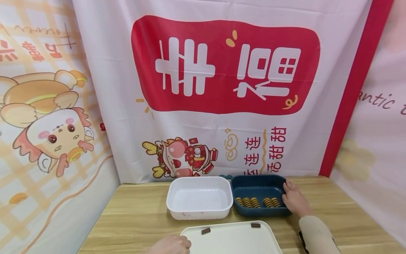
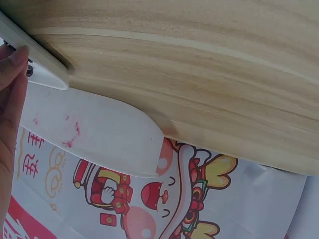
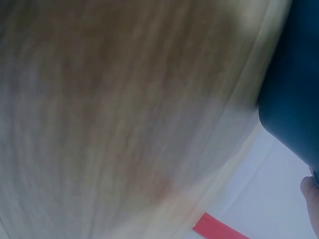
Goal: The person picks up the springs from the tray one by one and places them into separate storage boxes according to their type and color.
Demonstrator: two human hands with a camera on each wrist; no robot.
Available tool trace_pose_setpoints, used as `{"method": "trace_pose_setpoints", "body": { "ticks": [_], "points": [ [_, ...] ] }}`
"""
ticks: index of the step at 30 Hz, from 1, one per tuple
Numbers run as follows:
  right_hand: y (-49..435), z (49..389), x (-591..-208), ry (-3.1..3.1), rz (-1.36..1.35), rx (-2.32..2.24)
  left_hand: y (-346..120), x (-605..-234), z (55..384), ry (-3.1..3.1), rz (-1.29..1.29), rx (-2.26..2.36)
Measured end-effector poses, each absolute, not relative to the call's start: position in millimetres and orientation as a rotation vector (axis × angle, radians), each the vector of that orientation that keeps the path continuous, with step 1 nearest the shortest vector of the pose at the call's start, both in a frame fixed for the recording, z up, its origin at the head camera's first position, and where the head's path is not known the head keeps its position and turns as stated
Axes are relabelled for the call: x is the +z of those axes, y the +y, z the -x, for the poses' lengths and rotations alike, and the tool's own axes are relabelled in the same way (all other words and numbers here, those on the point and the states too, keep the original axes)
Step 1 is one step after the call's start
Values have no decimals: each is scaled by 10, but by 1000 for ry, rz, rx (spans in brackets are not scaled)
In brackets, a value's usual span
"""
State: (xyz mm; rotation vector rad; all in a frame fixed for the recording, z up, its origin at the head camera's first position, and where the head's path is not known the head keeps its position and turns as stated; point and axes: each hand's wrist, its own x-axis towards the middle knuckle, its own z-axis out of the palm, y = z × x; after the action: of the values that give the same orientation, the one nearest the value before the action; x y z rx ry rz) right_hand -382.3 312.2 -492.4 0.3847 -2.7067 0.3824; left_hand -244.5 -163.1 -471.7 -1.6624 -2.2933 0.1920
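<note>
My left hand (image 1: 171,245) pinches the left rim of a cream tray (image 1: 234,243) at the bottom of the head view. Two small dark brown ridged pieces, a left one (image 1: 205,231) and a right one (image 1: 255,225), lie near the tray's far edge. My right hand (image 1: 295,198) grips the right wall of a dark blue bin (image 1: 258,182), its fingers over the rim. Inside the bin, striped yellow-and-dark cookies (image 1: 248,202) lie in rows along the near side. In the right wrist view only a fingertip (image 3: 310,191) shows beside the bin; that view is blurred.
A white bin (image 1: 200,214) stands left of the blue one, almost touching it, behind the tray. Both bins are on a wood-grain table (image 1: 133,218), close to the printed cloth (image 1: 222,120) at the back. A small teal object (image 1: 226,176) shows between them.
</note>
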Motion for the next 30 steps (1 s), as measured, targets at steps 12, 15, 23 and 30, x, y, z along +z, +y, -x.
{"method": "trace_pose_setpoints", "body": {
  "ticks": [12,15,23,30],
  "points": [
    [3107,3804,-4911,-2730,-368,386,-1578,-4661,2409,-2507,1581,89],
    [3096,3789,-4897,-2742,-361,389,-1550,-4664,2390,-2564,1531,60],
    [3086,3771,-4892,-2760,-345,406,-1484,-4706,2469,-2430,1622,202],
    [3097,3794,-4905,-2754,-341,418,-1463,-4700,2501,-2418,1649,231]
  ]
}}
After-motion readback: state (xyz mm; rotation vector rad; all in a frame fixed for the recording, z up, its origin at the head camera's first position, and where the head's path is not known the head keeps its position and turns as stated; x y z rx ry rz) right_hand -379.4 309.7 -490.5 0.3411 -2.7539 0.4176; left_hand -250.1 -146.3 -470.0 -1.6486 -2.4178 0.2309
